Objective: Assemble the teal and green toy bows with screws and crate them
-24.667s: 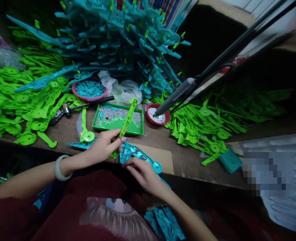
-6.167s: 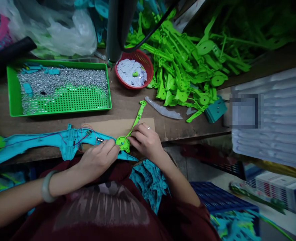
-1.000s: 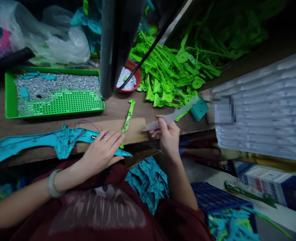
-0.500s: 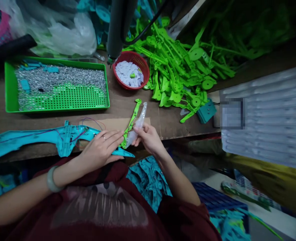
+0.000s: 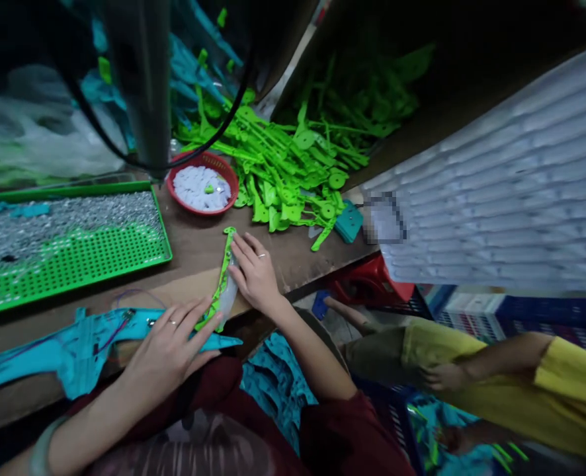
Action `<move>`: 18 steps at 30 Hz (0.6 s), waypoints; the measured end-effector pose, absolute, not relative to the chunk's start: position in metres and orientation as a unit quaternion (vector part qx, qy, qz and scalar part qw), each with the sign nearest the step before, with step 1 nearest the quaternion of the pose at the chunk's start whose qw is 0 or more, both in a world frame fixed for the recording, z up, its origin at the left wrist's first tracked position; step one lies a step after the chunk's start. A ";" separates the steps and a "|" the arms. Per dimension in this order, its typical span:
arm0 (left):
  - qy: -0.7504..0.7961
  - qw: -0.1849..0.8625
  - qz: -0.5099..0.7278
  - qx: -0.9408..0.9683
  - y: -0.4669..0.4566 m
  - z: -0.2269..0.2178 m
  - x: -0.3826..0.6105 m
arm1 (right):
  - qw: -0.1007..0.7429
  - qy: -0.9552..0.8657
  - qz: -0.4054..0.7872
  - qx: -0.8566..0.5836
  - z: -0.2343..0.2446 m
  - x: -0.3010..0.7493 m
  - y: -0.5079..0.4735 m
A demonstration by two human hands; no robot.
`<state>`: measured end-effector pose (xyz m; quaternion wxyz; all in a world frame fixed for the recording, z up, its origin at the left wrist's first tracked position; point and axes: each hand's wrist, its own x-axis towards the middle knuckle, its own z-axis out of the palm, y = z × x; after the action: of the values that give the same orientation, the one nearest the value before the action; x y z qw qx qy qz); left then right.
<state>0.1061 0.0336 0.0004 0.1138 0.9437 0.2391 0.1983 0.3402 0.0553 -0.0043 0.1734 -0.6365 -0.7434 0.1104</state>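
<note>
My left hand (image 5: 167,344) lies flat with fingers spread over a long blue plastic part (image 5: 82,347), its fingertips touching the lower end of a narrow green plastic strip (image 5: 222,281). Against the strip's right side sits a translucent plastic piece (image 5: 228,299), partly covered by fingers. My right hand (image 5: 257,271) has its fingers stretched out, pressing along the upper part of the strip and the clear piece. Thin wires run along the blue part, whose pointed tip shows beyond my left hand.
A green tray (image 5: 89,254) of small metal screws stands at left. Beside it is a red basket (image 5: 234,188) of white pieces, then a heap of green parts (image 5: 293,158). A dark pole (image 5: 141,86) rises overhead. Another person in a yellow shirt (image 5: 501,396) is at right.
The clear piece, held tilted beside the green strip before, now lies along it. My right hand has gone from pinching it to lying stretched out higher up. The view has shifted rightward.
</note>
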 end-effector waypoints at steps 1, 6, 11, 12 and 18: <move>0.240 0.116 0.204 0.942 0.034 0.000 0.106 | 0.174 -0.741 0.116 -0.638 -0.002 0.341 0.056; 0.247 0.108 0.233 0.934 0.038 -0.005 0.106 | 0.202 -0.779 0.201 -0.559 0.041 0.360 0.049; 0.243 0.079 0.232 0.939 0.055 -0.009 0.117 | 0.186 -0.680 0.120 -0.699 0.092 0.418 0.125; 0.249 0.079 0.229 0.938 0.058 -0.009 0.118 | 0.128 -0.654 0.060 -0.743 0.096 0.428 0.148; 0.253 0.073 0.227 0.938 0.058 -0.010 0.112 | 0.001 -0.652 0.070 -0.755 0.114 0.462 0.211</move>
<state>0.1124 0.0575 -0.0102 0.0730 0.9377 0.2528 0.2271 0.4621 0.2115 0.1141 0.0011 -0.7551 -0.6519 0.0696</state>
